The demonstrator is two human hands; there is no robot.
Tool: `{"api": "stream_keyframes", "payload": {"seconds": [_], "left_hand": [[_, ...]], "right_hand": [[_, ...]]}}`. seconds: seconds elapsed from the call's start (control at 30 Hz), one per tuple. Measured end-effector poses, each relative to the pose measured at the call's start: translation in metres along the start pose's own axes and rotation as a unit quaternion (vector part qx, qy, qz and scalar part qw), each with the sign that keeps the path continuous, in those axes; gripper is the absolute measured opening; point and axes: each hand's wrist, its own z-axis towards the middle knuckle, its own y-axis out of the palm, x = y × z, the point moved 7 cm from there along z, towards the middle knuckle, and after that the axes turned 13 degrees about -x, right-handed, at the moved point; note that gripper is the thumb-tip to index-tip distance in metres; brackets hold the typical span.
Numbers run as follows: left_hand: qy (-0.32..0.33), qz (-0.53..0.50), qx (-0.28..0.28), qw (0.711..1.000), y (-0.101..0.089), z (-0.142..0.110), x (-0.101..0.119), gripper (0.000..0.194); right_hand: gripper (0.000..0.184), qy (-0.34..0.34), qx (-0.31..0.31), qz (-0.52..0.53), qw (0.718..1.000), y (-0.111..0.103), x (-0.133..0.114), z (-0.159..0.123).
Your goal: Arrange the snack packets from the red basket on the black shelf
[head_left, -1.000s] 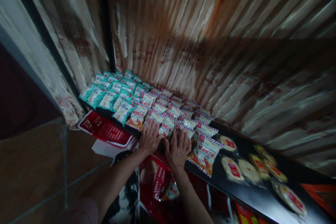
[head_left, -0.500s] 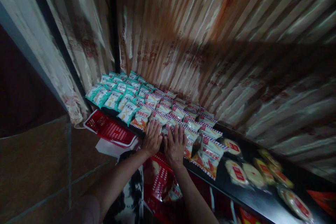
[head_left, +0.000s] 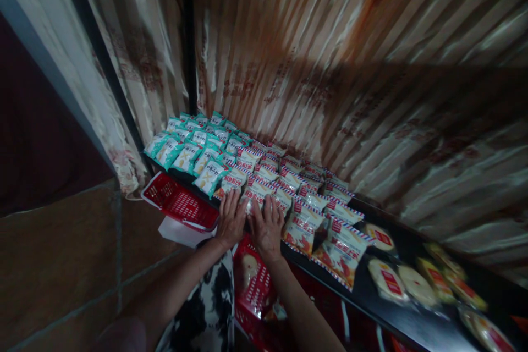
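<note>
White, red and orange snack bags with striped edges (head_left: 303, 225) stand in rows on a black shelf. My left hand (head_left: 231, 220) rests against the front row, its fingers stretched over the lower part of a bag near the teal packs. Beside it, my right hand (head_left: 267, 228) lies with spread fingers on the front bags (head_left: 258, 192). Neither hand is wrapped around a bag. To the left, teal and white snack packs (head_left: 208, 176) sit in several rows, touching the striped bags.
Round flat packaged items (head_left: 388, 280) and yellow packs (head_left: 435, 280) lie on the right part of the black shelf (head_left: 371, 308). Red plastic baskets (head_left: 181, 201) are below the front edge, some holding goods. A pleated curtain (head_left: 264, 38) hangs behind. Tiled floor (head_left: 61, 264) lies at left.
The view has swung slightly, so the shelf appears farther right. Both hands have slid left and a little toward the front edge relative to the bags, uncovering more of the front row.
</note>
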Motion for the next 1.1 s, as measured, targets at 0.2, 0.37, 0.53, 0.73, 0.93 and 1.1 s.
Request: {"api": "stream_keyframes", "payload": {"seconds": [0.2,0.37,0.53,0.73,0.93,1.1], "left_hand": [[0.018,0.008,-0.023,1.000,0.004,0.002,-0.003,0.043],[0.020,-0.010,-0.022,1.000,0.002,0.019,0.000,0.043],[0.025,-0.024,-0.030,0.999,0.007,0.019,-0.002,0.045],[-0.015,-0.005,0.042,0.999,-0.008,0.010,-0.018,0.046],[-0.183,-0.020,0.113,0.976,-0.030,0.003,-0.075,0.048],[-0.174,-0.046,0.080,0.980,-0.025,0.007,-0.088,0.051]], "right_hand": [[0.048,0.014,-0.009,0.013,1.000,0.003,0.001,0.005],[0.043,0.026,0.002,0.003,1.000,-0.005,0.002,0.012],[0.040,0.031,0.021,0.014,0.999,-0.005,0.001,0.019],[0.043,0.030,0.028,0.024,0.999,0.003,0.003,0.019],[0.045,0.025,0.026,0.012,0.999,0.005,0.003,0.017],[0.043,0.037,0.029,0.003,0.999,0.006,0.004,0.017]]}}
